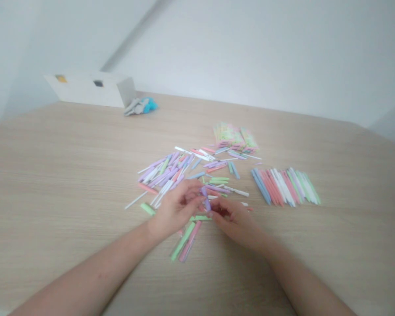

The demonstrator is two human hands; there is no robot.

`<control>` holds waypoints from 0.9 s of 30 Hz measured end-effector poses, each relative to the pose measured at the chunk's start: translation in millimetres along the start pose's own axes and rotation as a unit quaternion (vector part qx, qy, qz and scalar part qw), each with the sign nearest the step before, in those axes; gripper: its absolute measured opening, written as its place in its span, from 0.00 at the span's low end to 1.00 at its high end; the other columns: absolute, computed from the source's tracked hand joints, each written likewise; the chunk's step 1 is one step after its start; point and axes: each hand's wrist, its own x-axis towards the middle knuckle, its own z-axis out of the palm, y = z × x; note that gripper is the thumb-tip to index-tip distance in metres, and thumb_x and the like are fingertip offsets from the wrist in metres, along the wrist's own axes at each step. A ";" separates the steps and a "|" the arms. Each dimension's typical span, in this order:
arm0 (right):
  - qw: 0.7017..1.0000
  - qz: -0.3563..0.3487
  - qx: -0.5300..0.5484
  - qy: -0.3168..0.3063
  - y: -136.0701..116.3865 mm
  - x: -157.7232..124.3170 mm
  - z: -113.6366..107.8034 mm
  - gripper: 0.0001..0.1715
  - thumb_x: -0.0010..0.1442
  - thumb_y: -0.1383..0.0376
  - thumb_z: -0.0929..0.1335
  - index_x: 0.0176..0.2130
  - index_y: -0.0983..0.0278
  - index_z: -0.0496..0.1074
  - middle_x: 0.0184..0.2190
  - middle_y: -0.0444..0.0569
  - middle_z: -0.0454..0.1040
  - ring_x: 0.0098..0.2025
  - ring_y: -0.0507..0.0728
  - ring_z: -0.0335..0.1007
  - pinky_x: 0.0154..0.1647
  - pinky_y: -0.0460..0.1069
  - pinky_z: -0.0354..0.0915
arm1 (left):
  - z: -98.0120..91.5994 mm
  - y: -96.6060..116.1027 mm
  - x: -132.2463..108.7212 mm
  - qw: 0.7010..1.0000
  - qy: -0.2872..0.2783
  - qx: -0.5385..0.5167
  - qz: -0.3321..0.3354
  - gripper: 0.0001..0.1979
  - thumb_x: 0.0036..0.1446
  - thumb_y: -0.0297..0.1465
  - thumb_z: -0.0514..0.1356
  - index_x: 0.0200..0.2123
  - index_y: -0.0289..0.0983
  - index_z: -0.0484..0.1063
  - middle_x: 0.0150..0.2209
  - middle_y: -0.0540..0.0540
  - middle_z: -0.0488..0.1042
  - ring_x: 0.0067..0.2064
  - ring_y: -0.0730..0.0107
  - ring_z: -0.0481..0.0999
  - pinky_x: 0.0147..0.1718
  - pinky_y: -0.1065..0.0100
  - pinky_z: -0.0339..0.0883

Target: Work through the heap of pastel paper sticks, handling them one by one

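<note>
A slim lilac stick [206, 199] is held at the middle of the scene, between the two hands, above the front edge of a scattered heap of pastel sticks [171, 169]. Its long axis runs roughly away from the person, with the far end tilted slightly left. Its near end is gripped in a narrow pinch by the curled fingertips [213, 213] of the right hand [235, 224]. The left hand [177, 210] is narrowly closed, its fingers [192, 197] reaching just beside the stick's upper part; contact cannot be told. A neat fan of parallel pastel sticks [285, 186] is laid to the right on a light wooden table [52, 149], and stacked green-and-pink packets [235, 138] are placed beyond the heap.
</note>
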 end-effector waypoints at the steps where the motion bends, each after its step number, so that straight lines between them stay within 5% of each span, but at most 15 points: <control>1: 1.000 0.001 0.000 -0.001 -0.2 -0.1 0.1 0.07 0.61 0.66 0.63 0.35 0.62 0.70 0.28 0.42 0.70 0.29 0.51 0.63 0.29 0.46 0.58 | -0.4 -0.3 0.0 1.000 0.000 0.005 0.001 0.11 0.58 0.29 0.59 0.44 0.38 0.64 0.33 0.48 0.73 0.28 0.74 0.75 0.25 0.74 0.68; 14: 0.999 0.013 0.029 0.044 0.3 2.1 0.7 0.09 0.59 0.68 0.63 0.38 0.63 0.73 0.31 0.44 0.75 0.32 0.53 0.68 0.31 0.46 0.62 | -7.7 -5.3 10.1 0.998 0.010 -0.005 -0.061 0.11 0.57 0.32 0.59 0.39 0.39 0.59 0.24 0.55 0.68 0.23 0.78 0.71 0.20 0.78 0.62; 20: 0.995 0.026 0.032 0.090 10.3 3.9 0.6 0.14 0.60 0.66 0.65 0.46 0.62 0.72 0.38 0.46 0.76 0.36 0.54 0.71 0.35 0.48 0.65 | -10.3 -11.9 12.7 0.996 0.024 0.020 -0.080 0.12 0.57 0.34 0.59 0.34 0.39 0.55 0.23 0.55 0.70 0.21 0.77 0.71 0.19 0.77 0.63; 24: 0.991 0.024 0.021 0.127 21.7 5.0 -0.7 0.14 0.62 0.64 0.64 0.47 0.61 0.72 0.40 0.47 0.76 0.40 0.56 0.72 0.39 0.50 0.66 | -10.2 -10.4 12.7 0.996 0.018 0.000 -0.086 0.16 0.56 0.33 0.60 0.44 0.41 0.56 0.30 0.54 0.73 0.22 0.76 0.72 0.19 0.76 0.64; 27: 0.990 0.013 0.004 0.142 22.4 5.8 -3.2 0.14 0.61 0.65 0.64 0.46 0.62 0.73 0.40 0.49 0.77 0.42 0.57 0.72 0.42 0.52 0.66 | -9.8 -4.9 12.9 0.992 -0.044 0.093 -0.072 0.15 0.57 0.32 0.58 0.48 0.39 0.65 0.33 0.49 0.76 0.29 0.72 0.75 0.27 0.72 0.68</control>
